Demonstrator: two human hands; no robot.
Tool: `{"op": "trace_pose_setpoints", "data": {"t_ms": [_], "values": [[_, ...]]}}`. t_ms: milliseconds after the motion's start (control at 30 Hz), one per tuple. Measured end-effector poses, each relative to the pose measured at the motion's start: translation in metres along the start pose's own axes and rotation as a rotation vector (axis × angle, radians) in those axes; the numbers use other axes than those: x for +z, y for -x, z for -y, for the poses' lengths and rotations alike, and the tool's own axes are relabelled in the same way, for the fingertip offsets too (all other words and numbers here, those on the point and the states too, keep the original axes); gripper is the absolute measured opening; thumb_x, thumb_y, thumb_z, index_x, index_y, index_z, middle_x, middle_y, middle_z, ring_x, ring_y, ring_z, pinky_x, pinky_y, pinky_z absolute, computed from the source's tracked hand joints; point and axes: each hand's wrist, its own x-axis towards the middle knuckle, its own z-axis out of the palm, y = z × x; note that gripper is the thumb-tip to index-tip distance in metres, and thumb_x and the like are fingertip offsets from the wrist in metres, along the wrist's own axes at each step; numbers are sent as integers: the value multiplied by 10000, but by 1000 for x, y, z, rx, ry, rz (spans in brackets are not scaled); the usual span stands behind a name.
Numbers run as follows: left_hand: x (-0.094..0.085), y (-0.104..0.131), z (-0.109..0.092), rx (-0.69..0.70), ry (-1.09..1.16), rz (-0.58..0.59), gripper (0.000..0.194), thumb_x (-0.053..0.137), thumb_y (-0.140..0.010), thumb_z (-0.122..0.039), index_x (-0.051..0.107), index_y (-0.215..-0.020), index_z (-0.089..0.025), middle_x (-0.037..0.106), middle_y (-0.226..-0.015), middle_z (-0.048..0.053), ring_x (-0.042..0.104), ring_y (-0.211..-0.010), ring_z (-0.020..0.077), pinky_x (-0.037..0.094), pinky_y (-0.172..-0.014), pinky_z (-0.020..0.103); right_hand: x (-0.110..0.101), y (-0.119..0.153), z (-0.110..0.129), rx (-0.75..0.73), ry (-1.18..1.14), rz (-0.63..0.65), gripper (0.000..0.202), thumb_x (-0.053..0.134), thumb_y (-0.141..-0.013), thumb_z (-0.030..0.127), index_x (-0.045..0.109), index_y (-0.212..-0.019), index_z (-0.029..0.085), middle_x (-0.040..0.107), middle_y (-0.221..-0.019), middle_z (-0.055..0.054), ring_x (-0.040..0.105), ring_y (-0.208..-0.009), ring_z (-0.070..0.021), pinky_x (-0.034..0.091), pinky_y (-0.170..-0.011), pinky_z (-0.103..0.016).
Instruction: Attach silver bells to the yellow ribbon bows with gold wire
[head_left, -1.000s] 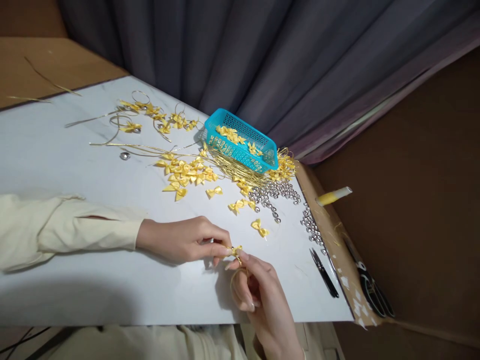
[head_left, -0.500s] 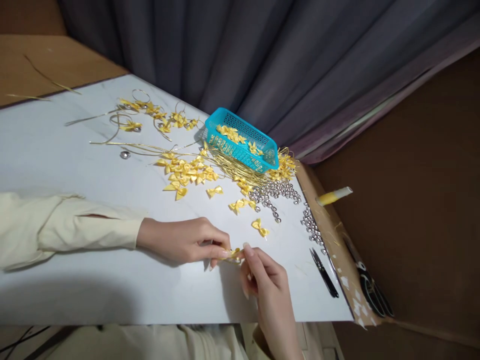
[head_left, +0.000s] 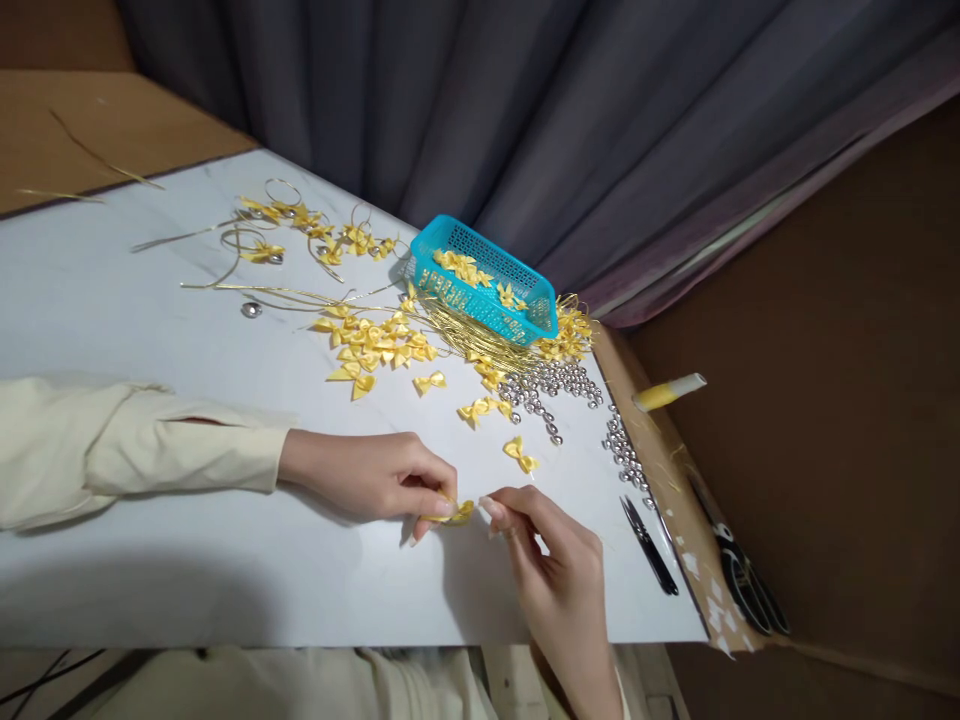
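Pinches bow (head_left: 464,513) in left hand (head_left: 375,480) over table (head_left: 360,585), with right hand (head_left: 561,565) now drawn apart toward four o'clock, fingertips pressed together (cannot tell if on anything), so seemingly steadies bow one-handed, with basket (head_left: 480,312) at twelve, beads (head_left: 551,380) and nearest obstacle, loose bow (head_left: 520,455), at one, snips (head_left: 649,548) at three.

Dark curtain (head_left: 420,100) (purplish, deeply folded) behind white tabletop (head_left: 150,330).

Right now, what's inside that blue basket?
Yellow bows lie in the basket, in one larger cluster and one smaller. Whatever is under them, or low behind the near side, is covered and can't be seen.
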Motion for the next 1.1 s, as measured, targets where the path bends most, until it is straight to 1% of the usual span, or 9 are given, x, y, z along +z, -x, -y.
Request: {"op": "trace_pose_setpoints", "data": {"t_ms": [100,200,300,400,500,633,867,1000,1100], "values": [[0,0,1,14,6,5,209,477,-913,-175,574,-730,-152,653,-669,-9,523,-585,89,386,-569,176,1,-6,1,67,-67,20,222,568,-891,264,603,-683,196,561,-586,1,463,-512,-119,351,-505,-239],[1,-1,2,23,11,-1,203,469,-917,-163,567,-739,-156,654,-678,-10,534,-603,89,392,-592,175,7,-5,2,149,-136,-20,226,559,-900,291,606,-701,194,604,-642,-15,544,-591,-141,407,-567,-245],[2,-1,3,5,16,-19,196,473,-909,-149,560,-733,-157,654,-692,-11,525,-593,83,382,-578,169,14,2,4,144,-169,-105,177,572,-897,272,629,-746,198,660,-766,-43,601,-718,-168,444,-676,-267],[2,-1,4,-4,18,-24,190,474,-909,-161,572,-747,-157,658,-693,-12,533,-601,88,384,-580,170,18,9,5,158,-203,-117,171,562,-905,278,638,-772,200,682,-818,-57,619,-756,-177,458,-699,-274],[1,-1,3,-9,-8,-15,192,473,-913,-180,584,-758,-154,663,-697,-6,535,-607,95,386,-584,178,19,10,5,221,-220,-108,196,558,-908,314,645,-778,195,686,-785,-51,619,-712,-168,469,-666,-267],[2,0,1,-4,-49,-10,192,472,-909,-179,581,-753,-155,661,-686,-5,530,-596,96,380,-576,181,18,6,5,298,-265,-94,218,595,-884,348,639,-745,187,676,-693,-27,606,-640,-152,469,-619,-253],[4,-1,1,61,-121,-22,195,456,-906,-138,569,-748,-153,658,-707,15,575,-641,111,417,-622,183,18,1,2,378,-425,-40,238,618,-872,360,641,-722,176,669,-635,-20,594,-563,-130,497,-587,-251],[5,-1,2,118,-169,-21,208,439,-911,-132,545,-734,-156,636,-728,31,578,-667,119,432,-658,188,21,-2,1,467,-556,-57,224,663,-838,363,650,-716,175,661,-579,-10,603,-503,-131,514,-544,-259],[5,-1,3,141,-203,-32,216,437,-919,-147,538,-729,-160,626,-722,34,568,-657,120,428,-652,189,23,-4,1,525,-616,-78,220,713,-790,369,660,-702,175,635,-511,4,580,-432,-129,511,-490,-261]]}}
